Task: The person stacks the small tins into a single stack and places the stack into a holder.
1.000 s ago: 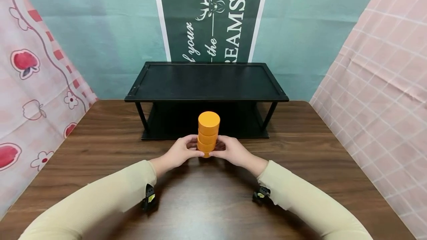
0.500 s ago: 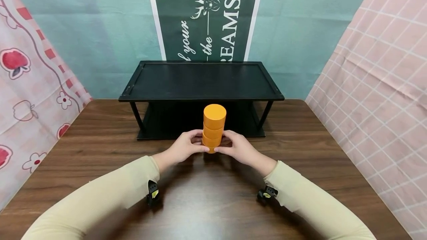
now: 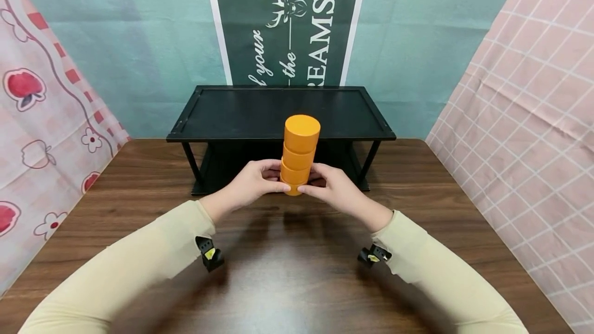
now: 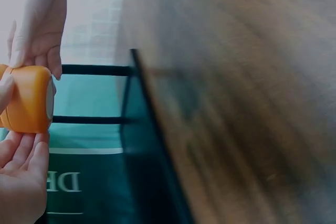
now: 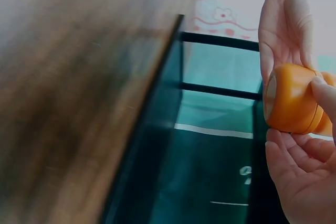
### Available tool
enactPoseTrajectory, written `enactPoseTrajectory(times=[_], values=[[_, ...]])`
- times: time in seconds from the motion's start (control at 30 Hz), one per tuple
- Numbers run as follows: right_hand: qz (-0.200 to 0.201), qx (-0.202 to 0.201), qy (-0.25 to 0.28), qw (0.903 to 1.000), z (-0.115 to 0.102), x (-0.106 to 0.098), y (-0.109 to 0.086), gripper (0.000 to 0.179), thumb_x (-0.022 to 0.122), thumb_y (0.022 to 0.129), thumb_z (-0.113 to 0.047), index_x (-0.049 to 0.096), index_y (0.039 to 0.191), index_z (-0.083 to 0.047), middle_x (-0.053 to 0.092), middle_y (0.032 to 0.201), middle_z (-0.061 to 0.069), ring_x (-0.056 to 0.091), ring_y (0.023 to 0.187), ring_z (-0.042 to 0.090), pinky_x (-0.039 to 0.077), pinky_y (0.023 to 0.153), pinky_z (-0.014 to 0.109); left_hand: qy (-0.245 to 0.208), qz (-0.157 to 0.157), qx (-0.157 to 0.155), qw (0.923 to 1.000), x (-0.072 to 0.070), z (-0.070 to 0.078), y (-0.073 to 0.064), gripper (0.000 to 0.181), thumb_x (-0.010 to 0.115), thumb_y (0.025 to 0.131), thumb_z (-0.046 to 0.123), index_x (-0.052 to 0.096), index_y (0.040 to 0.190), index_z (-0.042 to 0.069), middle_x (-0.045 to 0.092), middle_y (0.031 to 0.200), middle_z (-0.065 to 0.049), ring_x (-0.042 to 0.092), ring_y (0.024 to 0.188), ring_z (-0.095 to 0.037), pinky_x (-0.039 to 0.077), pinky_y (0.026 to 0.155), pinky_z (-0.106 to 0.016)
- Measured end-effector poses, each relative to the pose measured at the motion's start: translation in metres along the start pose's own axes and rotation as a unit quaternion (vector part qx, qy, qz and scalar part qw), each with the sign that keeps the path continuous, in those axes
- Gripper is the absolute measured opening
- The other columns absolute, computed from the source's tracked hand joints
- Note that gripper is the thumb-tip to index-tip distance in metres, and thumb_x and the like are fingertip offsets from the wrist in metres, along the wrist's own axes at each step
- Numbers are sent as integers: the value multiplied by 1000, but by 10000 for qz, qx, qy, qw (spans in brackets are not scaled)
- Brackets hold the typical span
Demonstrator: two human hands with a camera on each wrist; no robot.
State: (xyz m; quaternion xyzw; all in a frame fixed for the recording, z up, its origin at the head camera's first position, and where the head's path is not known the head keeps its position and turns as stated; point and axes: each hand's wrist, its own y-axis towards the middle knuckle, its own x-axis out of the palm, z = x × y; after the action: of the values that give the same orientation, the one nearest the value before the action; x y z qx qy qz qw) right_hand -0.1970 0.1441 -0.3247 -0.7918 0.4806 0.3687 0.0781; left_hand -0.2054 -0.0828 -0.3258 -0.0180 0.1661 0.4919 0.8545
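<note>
A stack of several orange round containers (image 3: 299,153) stands upright in the air above the table, in front of the black rack. My left hand (image 3: 255,182) grips its lowest part from the left, thumb on the near side and fingers behind. From the right, my right hand (image 3: 339,189) holds the same lowest part in a mirrored grip, the two thumbs almost meeting. In the left wrist view, the bottom orange container (image 4: 30,100) shows a pale underside. The right wrist view also has this container (image 5: 294,98) between both hands. The fingers behind the stack are partly hidden.
A black two-tier rack (image 3: 280,112) stands at the back of the brown wooden table (image 3: 287,267). Its top shelf has a raised edge, and the stack's top overlaps it in the head view. Patterned cloths hang at left (image 3: 37,117) and right (image 3: 524,107).
Both hands have raised the orange stack off the table, up to where its top overlaps the rack's upper shelf. The grip looks the same; the head view has shifted slightly.
</note>
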Motion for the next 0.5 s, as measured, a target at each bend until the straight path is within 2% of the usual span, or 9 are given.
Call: enactPoseTrajectory(times=[0.2, 0.5], values=[[-39, -219, -111, 9997, -19, -18, 11, 41, 67, 88, -20, 54, 125, -8, 61, 113, 2, 60, 94, 13, 52, 81, 29, 152, 7, 108, 9998, -14, 24, 7, 48, 74, 80, 11, 56, 124, 0, 60, 118, -12, 60, 103, -21, 50, 86, -34], [-117, -280, -193, 9994, -36, -43, 31, 43, 66, 88, -25, 54, 127, -9, 62, 111, 3, 60, 94, 14, 51, 84, 33, 373, -16, 20, 9993, -33, 52, 19, 50, 74, 82, 17, 55, 126, 4, 61, 118, -8, 59, 104, -19, 48, 91, -35]])
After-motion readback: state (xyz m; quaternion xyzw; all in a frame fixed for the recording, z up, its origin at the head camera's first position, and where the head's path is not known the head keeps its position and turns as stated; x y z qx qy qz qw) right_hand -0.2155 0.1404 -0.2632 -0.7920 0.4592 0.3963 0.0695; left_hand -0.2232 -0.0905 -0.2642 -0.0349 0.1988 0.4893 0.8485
